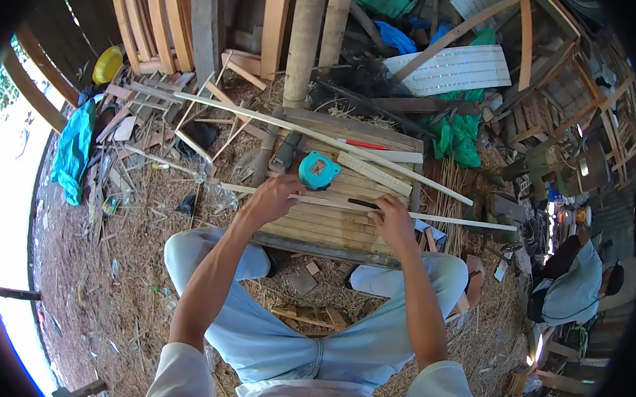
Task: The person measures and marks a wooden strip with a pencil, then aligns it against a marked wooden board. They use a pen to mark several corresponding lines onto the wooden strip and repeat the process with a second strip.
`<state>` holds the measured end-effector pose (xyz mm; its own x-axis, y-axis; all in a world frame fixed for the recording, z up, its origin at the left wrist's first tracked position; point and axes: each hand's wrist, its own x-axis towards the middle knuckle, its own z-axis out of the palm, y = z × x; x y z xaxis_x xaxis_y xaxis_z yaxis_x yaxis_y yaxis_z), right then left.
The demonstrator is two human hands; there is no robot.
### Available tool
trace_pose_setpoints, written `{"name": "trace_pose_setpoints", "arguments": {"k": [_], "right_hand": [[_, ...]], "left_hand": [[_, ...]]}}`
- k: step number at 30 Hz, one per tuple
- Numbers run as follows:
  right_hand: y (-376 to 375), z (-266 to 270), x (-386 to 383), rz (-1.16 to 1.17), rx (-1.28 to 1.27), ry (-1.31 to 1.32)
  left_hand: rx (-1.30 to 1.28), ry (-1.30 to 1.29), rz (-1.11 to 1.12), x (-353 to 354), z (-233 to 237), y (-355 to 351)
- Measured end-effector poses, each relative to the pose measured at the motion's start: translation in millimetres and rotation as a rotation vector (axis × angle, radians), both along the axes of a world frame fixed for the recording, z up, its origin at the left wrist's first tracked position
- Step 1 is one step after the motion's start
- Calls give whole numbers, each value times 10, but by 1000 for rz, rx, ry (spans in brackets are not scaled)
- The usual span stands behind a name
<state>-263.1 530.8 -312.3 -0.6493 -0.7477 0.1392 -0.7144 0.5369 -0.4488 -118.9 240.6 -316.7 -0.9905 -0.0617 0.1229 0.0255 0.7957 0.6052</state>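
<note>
A thin pale wooden strip (332,203) lies across the low slatted bench (316,231) in front of me. My left hand (275,196) has its fingers closed at the strip, just below a turquoise tape measure (318,170). My right hand (392,218) grips a black pen (363,204), its far end pointing left over the strip. A dark block-shaped tool (286,152) sits left of the tape measure. Behind are a red pencil (364,144), a short pale slat (374,173) and a longer wooden strip (321,137) lying diagonally.
Wood scraps and shavings cover the ground (135,261). Bamboo posts (306,47) and leaning planks (276,31) stand behind the bench. A white perforated panel (451,69) and green plastic (459,137) lie back right. Another person (572,284) sits at far right.
</note>
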Motion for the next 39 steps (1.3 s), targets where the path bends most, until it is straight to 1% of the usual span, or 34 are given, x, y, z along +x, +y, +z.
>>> {"name": "trace_pose_setpoints", "arguments": {"k": [1,2,4,5,7,8,10,11,13,14,16,20,22,23,24,26,28,30,31,32,33,34,35,37,39], "right_hand": [[10,31,8,-27,-10,-52],[5,20,3,-20,-4,-56],[9,-10,-4,-82,-160,-58],[16,-24,-16,-82,-152,-63],[-26,-14,-50,-110,-272,-67],[-45,-20,-61,-110,-269,-73],[-63,-1,-85,-197,-348,-171],[-66,28,-98,-210,-349,-168],[-50,122,-100,-216,-422,-116],[-21,159,-104,-233,-420,-108],[58,223,-113,-273,-463,-114],[247,227,-202,-410,-530,-87],[351,356,-237,-515,-504,-171],[406,245,-308,-506,-580,-130],[431,260,-311,-507,-587,-127],[483,277,-294,-502,-369,-94],[442,139,-323,-526,-360,-133],[348,-33,-377,-370,-404,-31],[301,-54,-417,-334,-282,-45],[226,-93,-445,-325,-283,-48],[131,-149,-466,-272,-283,33],[57,-201,-466,-221,-285,114],[22,-252,-438,-225,-201,188],[-22,-277,-435,-227,-176,188],[-26,-249,-456,-223,-143,195]], "left_hand": [[31,16,-41,-6,-39,12],[36,13,-34,-1,-83,34],[69,83,-23,10,-127,100],[77,78,-22,0,-149,121],[94,48,-20,-30,-166,129],[96,41,-19,-27,-164,125],[-61,-15,-55,-47,15,141],[-61,-13,-68,-54,85,155],[-152,-30,0,-5,187,206],[-149,-25,-18,-2,234,227],[-220,-80,49,9,324,257],[-197,-87,44,-22,467,250],[-175,-83,21,-42,517,310],[-194,-43,-18,-55,490,333],[-213,-4,-55,-66,454,346],[-195,-33,-63,-84,313,318],[-177,-61,-68,-88,184,261],[48,-1,-111,-48,122,208],[45,-1,-104,-45,104,202],[98,-24,-82,-38,80,193],[149,-47,-59,-30,95,183],[144,-50,-52,-24,110,170],[103,-8,-50,-13,116,166],[65,28,-42,40,103,167],[-84,54,-62,89,40,164]]}}
